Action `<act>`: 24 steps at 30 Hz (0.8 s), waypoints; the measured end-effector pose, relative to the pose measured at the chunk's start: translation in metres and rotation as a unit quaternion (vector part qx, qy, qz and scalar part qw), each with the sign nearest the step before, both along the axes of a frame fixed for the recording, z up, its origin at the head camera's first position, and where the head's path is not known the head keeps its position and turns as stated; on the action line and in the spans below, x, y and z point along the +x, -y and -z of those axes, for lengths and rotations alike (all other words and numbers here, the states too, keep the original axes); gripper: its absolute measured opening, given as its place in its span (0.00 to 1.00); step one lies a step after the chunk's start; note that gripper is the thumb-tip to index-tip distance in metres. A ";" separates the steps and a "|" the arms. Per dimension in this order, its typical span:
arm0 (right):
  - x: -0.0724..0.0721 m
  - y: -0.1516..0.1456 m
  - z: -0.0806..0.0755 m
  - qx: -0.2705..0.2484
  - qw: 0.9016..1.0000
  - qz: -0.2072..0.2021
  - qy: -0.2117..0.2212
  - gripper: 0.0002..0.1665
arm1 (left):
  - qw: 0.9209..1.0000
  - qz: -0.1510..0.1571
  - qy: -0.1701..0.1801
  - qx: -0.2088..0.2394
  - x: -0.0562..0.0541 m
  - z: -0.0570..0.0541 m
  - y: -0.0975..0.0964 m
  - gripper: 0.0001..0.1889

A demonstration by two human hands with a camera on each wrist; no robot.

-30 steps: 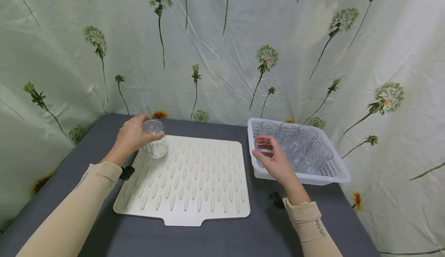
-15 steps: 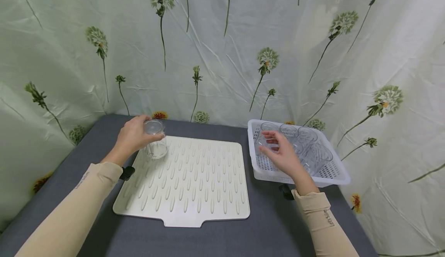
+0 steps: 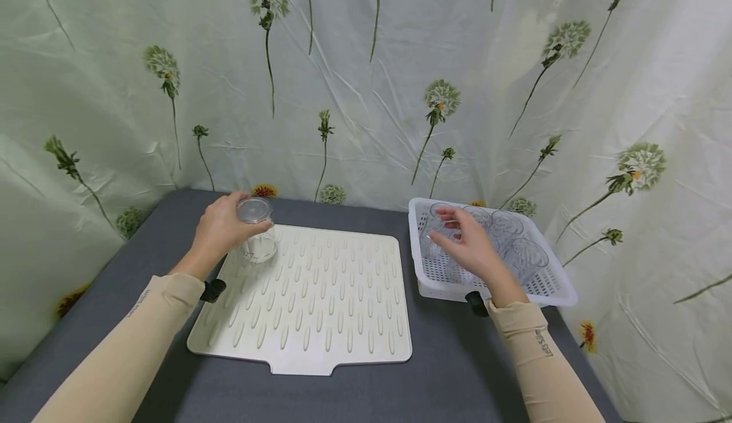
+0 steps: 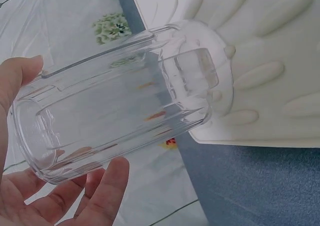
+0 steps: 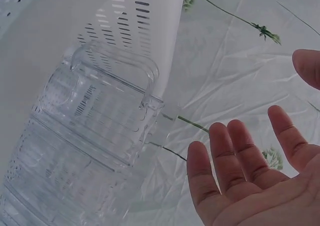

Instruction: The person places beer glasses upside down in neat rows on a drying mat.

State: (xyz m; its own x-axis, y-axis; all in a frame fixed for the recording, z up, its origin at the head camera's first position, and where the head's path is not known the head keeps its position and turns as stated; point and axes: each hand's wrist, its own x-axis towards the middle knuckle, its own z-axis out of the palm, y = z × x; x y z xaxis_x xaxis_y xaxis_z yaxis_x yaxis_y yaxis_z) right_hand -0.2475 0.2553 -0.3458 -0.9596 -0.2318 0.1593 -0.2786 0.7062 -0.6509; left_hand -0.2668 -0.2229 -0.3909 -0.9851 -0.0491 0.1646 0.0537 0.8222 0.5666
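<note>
My left hand (image 3: 220, 229) grips a clear drinking glass (image 3: 260, 245) near its upper end, thumb on one side and fingers on the other. In the left wrist view the straight-sided glass (image 4: 105, 105) has its far end right at the white ridged mat (image 4: 295, 110). That spot is the mat's back left corner in the head view. Over the white basket (image 3: 443, 295) on the right, my right hand (image 3: 471, 248) is held with nothing in its fingers. Several clear glasses (image 5: 85, 116) lie in the basket beside it, partly hidden by this hand in the head view.
The mat (image 3: 309, 302) lies flat on a dark grey tabletop (image 3: 366, 394), its tab toward the front edge. Behind and around the table hangs a pale curtain (image 3: 349, 86) printed with dandelions. The basket has slotted, raised walls.
The right hand has moved right and slightly back, further over the basket. My left hand and its glass stay at the mat's back left corner.
</note>
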 end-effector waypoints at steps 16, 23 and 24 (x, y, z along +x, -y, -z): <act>-0.006 0.004 -0.004 0.032 0.999 -0.006 -0.002 0.33 | 0.999 -0.009 -0.023 0.025 0.001 0.002 -0.006 0.46; -0.008 0.004 -0.006 0.051 0.999 -0.003 0.004 0.33 | 0.999 -0.012 -0.027 0.023 0.003 0.002 -0.005 0.46; -0.009 0.004 -0.007 0.052 0.999 -0.003 0.006 0.34 | 0.999 -0.011 -0.028 0.022 0.003 0.002 -0.005 0.46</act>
